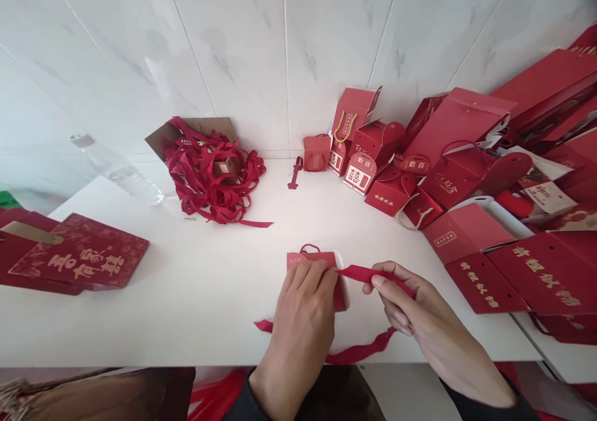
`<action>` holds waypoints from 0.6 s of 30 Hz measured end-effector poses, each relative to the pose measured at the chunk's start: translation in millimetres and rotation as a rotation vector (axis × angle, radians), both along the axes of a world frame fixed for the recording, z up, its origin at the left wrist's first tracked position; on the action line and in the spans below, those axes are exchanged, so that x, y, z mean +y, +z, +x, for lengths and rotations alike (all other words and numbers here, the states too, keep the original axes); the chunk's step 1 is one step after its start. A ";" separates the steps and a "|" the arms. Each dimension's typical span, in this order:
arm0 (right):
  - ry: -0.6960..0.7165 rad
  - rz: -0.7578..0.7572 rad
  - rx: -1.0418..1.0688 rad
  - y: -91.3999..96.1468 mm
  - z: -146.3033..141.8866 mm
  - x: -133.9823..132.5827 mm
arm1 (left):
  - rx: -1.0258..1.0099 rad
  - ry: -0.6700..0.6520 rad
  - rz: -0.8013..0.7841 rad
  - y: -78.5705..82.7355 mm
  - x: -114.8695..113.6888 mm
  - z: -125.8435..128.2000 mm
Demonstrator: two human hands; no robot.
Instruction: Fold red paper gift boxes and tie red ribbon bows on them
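A small red gift box with a thin cord handle lies on the white table in front of me. My left hand covers much of it, fingers bent over its top. Red ribbon stretches from under the left fingertips to my right hand, which pinches it between thumb and fingers to the right of the box. The ribbon's lower length droops along the table's front edge, and one cut end pokes out left of my left wrist. What the left fingertips grip is partly hidden.
A heap of red ribbon spills from a cardboard box at the back left. A clear plastic bottle stands beside it. Red gift bags sit at the left edge. Several red boxes crowd the right side. A small red tassel-like piece lies behind.
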State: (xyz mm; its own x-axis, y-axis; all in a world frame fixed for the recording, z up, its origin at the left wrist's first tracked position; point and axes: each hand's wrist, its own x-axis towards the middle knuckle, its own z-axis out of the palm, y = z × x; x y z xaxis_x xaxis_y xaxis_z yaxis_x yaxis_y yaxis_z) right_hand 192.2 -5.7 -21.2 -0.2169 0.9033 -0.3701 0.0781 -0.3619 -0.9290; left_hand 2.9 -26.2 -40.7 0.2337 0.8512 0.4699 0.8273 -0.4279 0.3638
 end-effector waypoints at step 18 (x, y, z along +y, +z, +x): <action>0.132 0.015 0.040 -3.8 -2.0 8.6 | -0.504 0.173 -0.247 7.2 -6.3 11.0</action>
